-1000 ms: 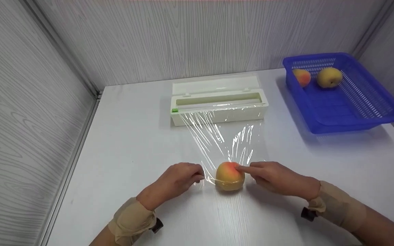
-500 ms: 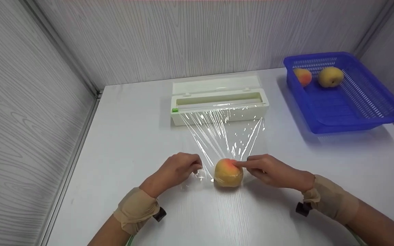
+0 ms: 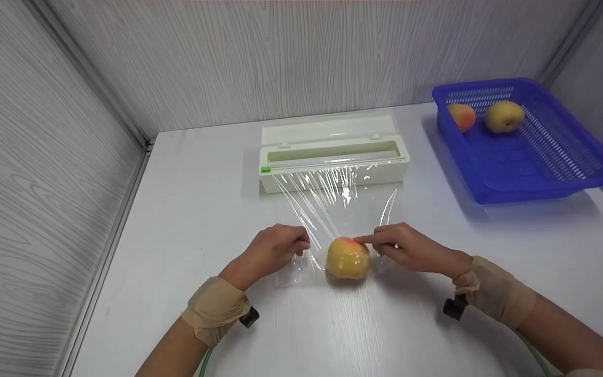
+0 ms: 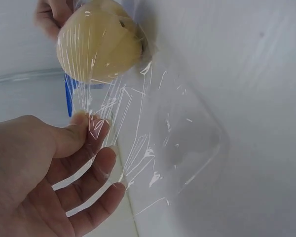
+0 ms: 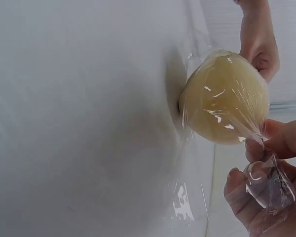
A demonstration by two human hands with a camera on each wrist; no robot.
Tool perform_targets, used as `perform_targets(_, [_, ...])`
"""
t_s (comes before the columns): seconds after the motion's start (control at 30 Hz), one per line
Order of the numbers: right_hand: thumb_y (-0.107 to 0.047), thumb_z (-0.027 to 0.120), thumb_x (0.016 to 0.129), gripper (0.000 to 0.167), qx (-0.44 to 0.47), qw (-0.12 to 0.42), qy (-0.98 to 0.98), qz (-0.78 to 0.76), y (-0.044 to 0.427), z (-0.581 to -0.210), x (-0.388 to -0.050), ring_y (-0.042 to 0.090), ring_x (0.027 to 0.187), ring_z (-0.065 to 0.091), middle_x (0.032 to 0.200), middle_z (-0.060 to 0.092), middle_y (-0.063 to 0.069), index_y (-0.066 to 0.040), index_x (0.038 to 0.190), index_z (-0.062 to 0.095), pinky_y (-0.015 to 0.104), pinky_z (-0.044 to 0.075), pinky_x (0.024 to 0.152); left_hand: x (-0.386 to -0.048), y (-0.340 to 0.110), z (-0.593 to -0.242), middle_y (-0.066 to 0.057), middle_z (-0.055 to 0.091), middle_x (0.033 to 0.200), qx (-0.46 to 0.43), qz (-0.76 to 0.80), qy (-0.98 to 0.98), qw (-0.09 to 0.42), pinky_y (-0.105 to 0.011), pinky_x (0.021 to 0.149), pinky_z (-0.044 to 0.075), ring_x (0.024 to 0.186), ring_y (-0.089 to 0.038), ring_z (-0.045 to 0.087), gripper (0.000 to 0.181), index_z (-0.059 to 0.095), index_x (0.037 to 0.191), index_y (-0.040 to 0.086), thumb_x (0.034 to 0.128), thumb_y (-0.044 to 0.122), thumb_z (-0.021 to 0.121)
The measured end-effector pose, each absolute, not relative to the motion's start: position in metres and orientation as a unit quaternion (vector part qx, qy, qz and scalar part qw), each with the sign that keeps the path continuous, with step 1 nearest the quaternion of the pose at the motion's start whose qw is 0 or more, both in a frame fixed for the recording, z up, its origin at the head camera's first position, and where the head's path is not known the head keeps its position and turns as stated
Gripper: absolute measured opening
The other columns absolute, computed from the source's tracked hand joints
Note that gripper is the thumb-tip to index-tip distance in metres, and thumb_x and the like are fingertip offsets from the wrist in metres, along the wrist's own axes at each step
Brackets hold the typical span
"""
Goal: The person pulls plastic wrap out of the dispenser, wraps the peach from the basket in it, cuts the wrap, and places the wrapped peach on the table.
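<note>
A yellow fruit with a red top [image 3: 348, 258] rests on the table under clear plastic film [image 3: 304, 209], which runs back to a white dispenser box [image 3: 335, 175] with its lid up. My left hand [image 3: 275, 248], left of the fruit, pinches the film between thumb and index finger; in the left wrist view the film creases at the fingertips [image 4: 91, 123]. On the other side my right hand [image 3: 411, 247] pinches gathered film [image 5: 271, 182] close against the fruit [image 5: 227, 98], its index finger reaching to the red top.
A blue basket [image 3: 474, 178] stands at the back right with two fruits [image 3: 504, 117] in it. Wood-patterned panels [image 3: 280, 57] rise behind the table [image 3: 191, 209] and at both sides. Each wrist bears a strapped camera.
Both hands and the fruit have shifted slightly away from the table's front, toward the box. The film's creases have changed, and its front edge lies lower on the table at the left.
</note>
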State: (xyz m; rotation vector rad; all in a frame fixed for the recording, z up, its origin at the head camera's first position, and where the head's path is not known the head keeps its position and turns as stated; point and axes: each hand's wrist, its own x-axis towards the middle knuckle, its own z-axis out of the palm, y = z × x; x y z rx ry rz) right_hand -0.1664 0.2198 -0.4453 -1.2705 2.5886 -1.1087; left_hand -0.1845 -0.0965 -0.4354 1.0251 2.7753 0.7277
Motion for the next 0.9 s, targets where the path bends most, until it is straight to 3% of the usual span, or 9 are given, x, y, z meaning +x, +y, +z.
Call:
perform_targets(0.37, [0.014, 0.049, 0.090, 0.047, -0.377, 0.065, 0.841, -0.383, 0.217, -0.453, -0.185, 0.005, 0.067, 0.044, 0.070, 0.058, 0.010, -0.010, 0.126, 0.069, 0.020, 0.043, 0.063, -0.195, -0.082, -0.440, 0.003, 0.070, 0.077, 0.311, 0.224, 0.923, 0.044, -0.032, 0.066, 0.051, 0.072, -0.012, 0.062, 0.009, 0.070, 0.092, 0.013, 0.0962, 0.019, 0.064])
perform_targets(0.6, [0.012, 0.046, 0.092, 0.046, -0.348, 0.103, 0.842, -0.399, 0.218, -0.455, -0.194, 0.009, 0.069, 0.050, 0.072, 0.059, 0.013, -0.010, 0.125, 0.069, 0.021, 0.048, 0.065, -0.197, -0.077, -0.444, 0.003, 0.070, 0.076, 0.302, 0.203, 0.931, 0.031, -0.035, 0.066, 0.052, 0.072, -0.014, 0.063, 0.010, 0.071, 0.093, 0.013, 0.0956, 0.020, 0.065])
perform_targets(0.73, [0.011, 0.044, 0.092, 0.045, -0.326, 0.129, 0.837, -0.419, 0.219, -0.458, -0.200, 0.012, 0.066, 0.054, 0.073, 0.059, 0.014, -0.009, 0.125, 0.069, 0.021, 0.049, 0.060, -0.199, -0.074, -0.447, 0.002, 0.071, 0.078, 0.299, 0.196, 0.934, 0.017, -0.039, 0.066, 0.054, 0.076, -0.019, 0.067, 0.010, 0.071, 0.093, 0.013, 0.0953, 0.020, 0.065])
perform_targets(0.9, [0.012, 0.044, 0.091, 0.045, -0.320, 0.139, 0.833, -0.430, 0.220, -0.463, -0.209, 0.005, 0.060, 0.049, 0.069, 0.060, 0.014, -0.007, 0.124, 0.069, 0.018, 0.043, 0.054, -0.200, -0.071, -0.451, -0.004, 0.072, 0.083, 0.292, 0.195, 0.936, -0.003, -0.043, 0.067, 0.054, 0.080, -0.024, 0.069, 0.008, 0.069, 0.094, 0.011, 0.0947, 0.019, 0.065])
